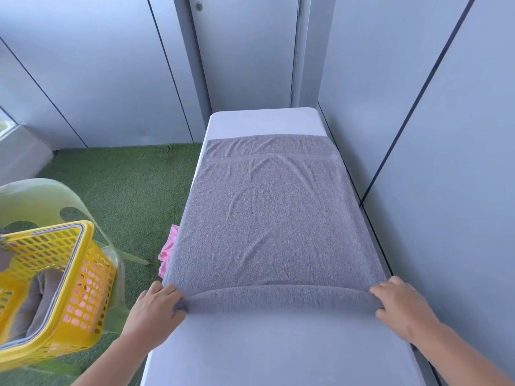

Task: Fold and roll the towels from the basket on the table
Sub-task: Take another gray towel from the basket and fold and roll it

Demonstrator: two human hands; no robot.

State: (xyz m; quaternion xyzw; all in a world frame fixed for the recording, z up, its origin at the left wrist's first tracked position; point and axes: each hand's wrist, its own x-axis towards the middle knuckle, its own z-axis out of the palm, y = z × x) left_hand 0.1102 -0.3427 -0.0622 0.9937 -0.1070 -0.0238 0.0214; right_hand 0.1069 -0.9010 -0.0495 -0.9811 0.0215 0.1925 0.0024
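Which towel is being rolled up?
The grey towel on the table: left hand and right hand grip its rolled edge. The basket towel lies untouched.

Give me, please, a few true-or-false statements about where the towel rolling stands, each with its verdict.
1. The left hand and right hand grip the near, rolled edge of the grey towel. True.
2. The yellow basket stands on the table. False: it sits on a chair left of the table.
3. The basket is empty. False: other towels lie in it.
4. A pink cloth shows at the table's left edge. True.
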